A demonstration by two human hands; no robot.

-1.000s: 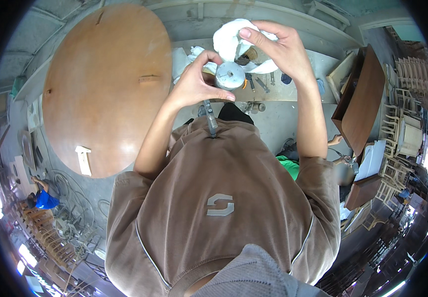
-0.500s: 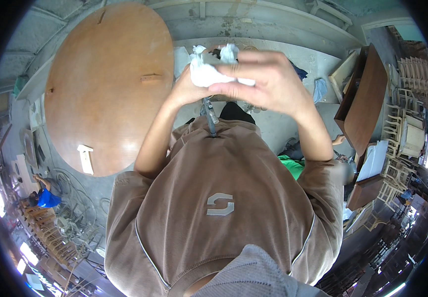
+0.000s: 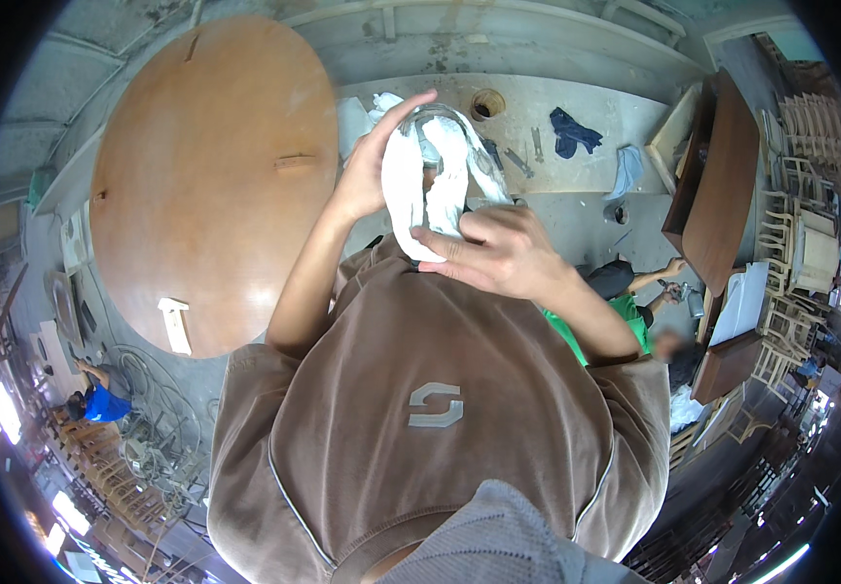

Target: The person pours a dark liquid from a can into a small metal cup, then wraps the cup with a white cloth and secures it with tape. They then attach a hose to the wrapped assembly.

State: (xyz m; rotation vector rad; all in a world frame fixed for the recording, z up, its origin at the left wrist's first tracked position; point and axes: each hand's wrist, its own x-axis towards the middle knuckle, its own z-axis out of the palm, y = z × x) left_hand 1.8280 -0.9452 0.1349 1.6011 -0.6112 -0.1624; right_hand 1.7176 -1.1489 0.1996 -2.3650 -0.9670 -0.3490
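Note:
A white cloth [image 3: 403, 185] hangs in a loose loop in front of my chest, with a greyish, see-through rim along its far side. My left hand [image 3: 367, 175] grips its left side, one finger stretched along the top edge. At the near right edge, my right hand [image 3: 506, 251] pinches the cloth between thumb and fingers. Whether a cup or other holder is inside the folds, I cannot tell. Beyond it on the bench [image 3: 615, 102] are a round brown can [image 3: 486, 104], a wrench [image 3: 537, 144] and a dark blue glove or cloth [image 3: 574, 133].
A large oval wooden tabletop [image 3: 211, 195] stands at the left. At the right are a light blue cloth [image 3: 626, 172], a dark brown wooden cabinet [image 3: 717, 185] and a co-worker in green [image 3: 625, 310]. Another person in blue [image 3: 107, 401] is at far left. Unfinished chairs [image 3: 790, 336] line the right.
The bunched white cloth has spread into a longer loop. My right hand has moved down and nearer my body, uncovering the can and tools on the bench. My left hand stays beside the cloth.

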